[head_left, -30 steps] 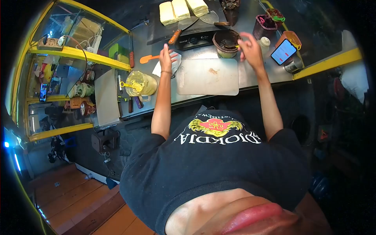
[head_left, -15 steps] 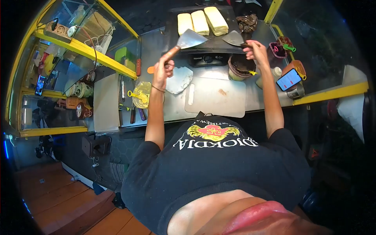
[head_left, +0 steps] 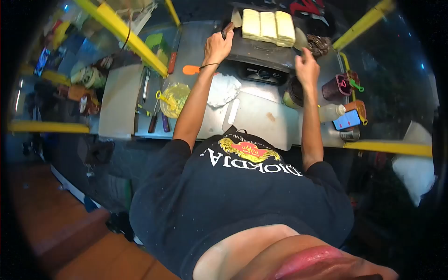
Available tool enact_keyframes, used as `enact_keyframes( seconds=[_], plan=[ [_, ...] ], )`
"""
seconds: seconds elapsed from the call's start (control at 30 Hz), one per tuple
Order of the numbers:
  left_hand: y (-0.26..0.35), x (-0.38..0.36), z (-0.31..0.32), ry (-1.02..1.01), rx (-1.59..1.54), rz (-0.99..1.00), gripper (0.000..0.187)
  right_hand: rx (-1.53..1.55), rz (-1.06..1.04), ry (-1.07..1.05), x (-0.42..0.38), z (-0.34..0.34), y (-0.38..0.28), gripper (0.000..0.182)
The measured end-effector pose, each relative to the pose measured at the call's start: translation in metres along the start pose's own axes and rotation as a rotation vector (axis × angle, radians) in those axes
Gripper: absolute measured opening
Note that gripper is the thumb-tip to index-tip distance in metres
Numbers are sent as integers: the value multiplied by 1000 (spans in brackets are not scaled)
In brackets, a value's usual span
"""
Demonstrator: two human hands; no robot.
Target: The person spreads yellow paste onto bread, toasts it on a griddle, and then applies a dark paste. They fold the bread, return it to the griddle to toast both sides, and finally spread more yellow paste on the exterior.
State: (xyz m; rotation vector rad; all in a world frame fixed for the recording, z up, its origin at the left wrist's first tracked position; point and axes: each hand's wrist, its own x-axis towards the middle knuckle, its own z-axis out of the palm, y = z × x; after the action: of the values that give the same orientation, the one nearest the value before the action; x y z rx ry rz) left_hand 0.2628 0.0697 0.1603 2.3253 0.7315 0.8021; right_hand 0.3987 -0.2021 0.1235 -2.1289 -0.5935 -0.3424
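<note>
Three pale yellow bread slabs [head_left: 268, 26] lie side by side on a dark griddle [head_left: 261, 50] at the back of the steel counter. My left hand [head_left: 218, 46] grips the wooden handle of a metal spatula [head_left: 235, 19], whose blade sits at the left end of the slabs. At the slabs' right end, my right hand [head_left: 306, 65] holds a second spatula [head_left: 300, 41].
A white cutting board [head_left: 254, 114] lies in front of the griddle, a crumpled cloth [head_left: 223, 89] to its left. A yellow jug [head_left: 173, 99], knives and an orange scraper [head_left: 190, 69] sit left. A dark bowl [head_left: 293, 93], cups, bottle [head_left: 332, 112] and phone [head_left: 347, 120] stand right.
Both hands have moved up to the griddle. The left spatula went from in front of the slabs to their left end; the right spatula now meets their right end. The view tilted.
</note>
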Motion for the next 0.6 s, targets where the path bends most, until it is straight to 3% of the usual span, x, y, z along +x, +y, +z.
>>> enact_keyframes(
  seconds=[0.07,0.1,0.17,0.23,0.27,0.3,0.37,0.4,0.43,0.47,0.53,0.57,0.6],
  plan=[
    [-12,-27,-18,-7,-140,-87,53,47,-50,94,-5,-15,21,37],
    [-19,-43,-25,-30,-277,-142,54,336,185,-81,-10,-28,24,35],
    [-27,-82,-16,29,-547,-223,56,610,404,-234,-18,-43,37,29],
    [-36,-107,1,-118,-890,-521,55,641,391,-454,-19,-60,47,34],
    [-33,-115,13,-58,-1007,-523,58,566,443,-503,-16,-62,48,36],
    [-42,-121,18,-188,-1070,-588,56,393,459,-508,-15,-63,45,37],
    [-45,-137,27,-335,-1418,-626,52,-439,-202,-198,-11,-53,39,37],
    [-47,-146,27,-390,-1510,-642,49,-379,-234,29,-15,-44,16,33],
    [-46,-156,23,-453,-1600,-655,47,12,-243,57,-27,-32,-40,27],
    [-49,-169,19,-500,-1606,-613,45,343,-199,-113,-35,-14,-77,24],
    [-54,-200,-3,-509,-1282,-520,35,581,-184,-648,-62,9,-164,27],
    [-59,-215,-19,-528,-1052,-461,34,533,-405,-830,-66,35,-178,33],
    [-63,-236,-29,-418,-932,-407,34,458,-615,-889,-76,55,-201,38]
  ],
)
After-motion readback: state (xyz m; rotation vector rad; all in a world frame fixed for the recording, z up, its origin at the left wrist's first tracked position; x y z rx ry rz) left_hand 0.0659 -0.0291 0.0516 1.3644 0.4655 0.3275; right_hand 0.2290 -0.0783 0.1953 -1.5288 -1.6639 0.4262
